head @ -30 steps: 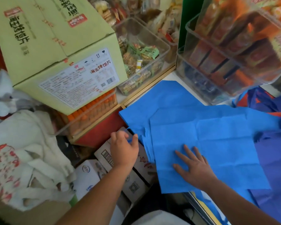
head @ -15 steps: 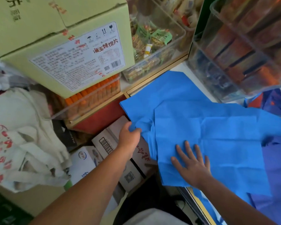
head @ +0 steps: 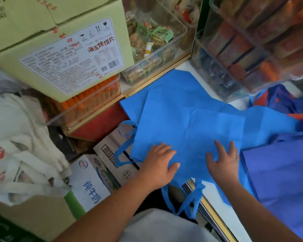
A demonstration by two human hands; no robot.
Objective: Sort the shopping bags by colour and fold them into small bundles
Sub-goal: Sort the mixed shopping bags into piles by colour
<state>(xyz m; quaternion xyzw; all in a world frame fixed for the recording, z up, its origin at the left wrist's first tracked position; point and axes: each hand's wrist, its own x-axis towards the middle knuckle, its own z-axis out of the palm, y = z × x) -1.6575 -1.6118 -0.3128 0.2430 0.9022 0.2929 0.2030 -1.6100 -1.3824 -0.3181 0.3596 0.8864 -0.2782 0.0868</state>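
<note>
Blue shopping bag (head: 191,126) lies under both your palms. Your left hand (head: 157,165) is flat with straight fingers, pressing the bag's near part. Your right hand (head: 224,163) is spread wide just beside it, and neither hand grips anything. From that, you seem to be pinning and smoothing the fabric so a fold comes out square. The bag rests on the counter (head: 214,198), with its near edge over the counter's front. That leaves the handles (head: 191,201) dangling below the counter, and a side loop (head: 124,144) hangs off its left end. Both probably want tucking in before you fold. More blue fabric lies under the bag on the counter, likely the blue pile. A purple bag (head: 278,172) sits apart at the counter's right end. Clear snack bins (head: 156,41) stand at the counter's back, limiting your room.
</note>
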